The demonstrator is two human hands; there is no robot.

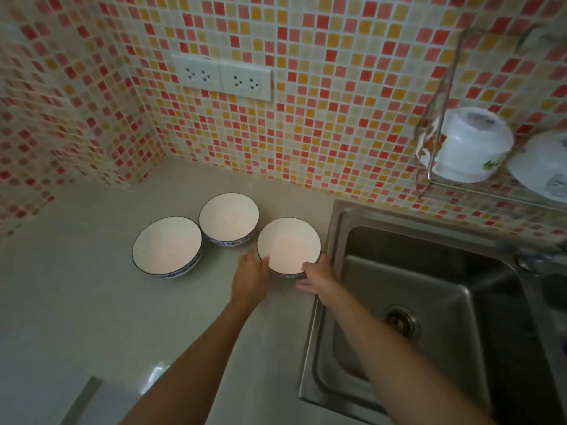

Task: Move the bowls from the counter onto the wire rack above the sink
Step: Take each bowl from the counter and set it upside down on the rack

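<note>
White glazed bowl nearest the sink (288, 245): I had it bracketed, my left hand (252, 273) with its thumb hooked on the near-left rim, my right hand (317, 276) curled round the near-right side, fingers partly hidden beneath. Two-handed hold chosen, I judge, to lift it level. Bowl sat upright at the counter's (92, 302) right edge, just beside the sink (337, 216); dark rim line, blue pattern outside. Two matching bowls (167, 245) (228, 217) stood to its left, touching each other. Wire rack (429, 167) hung upper right, already carrying white crockery.
</note>
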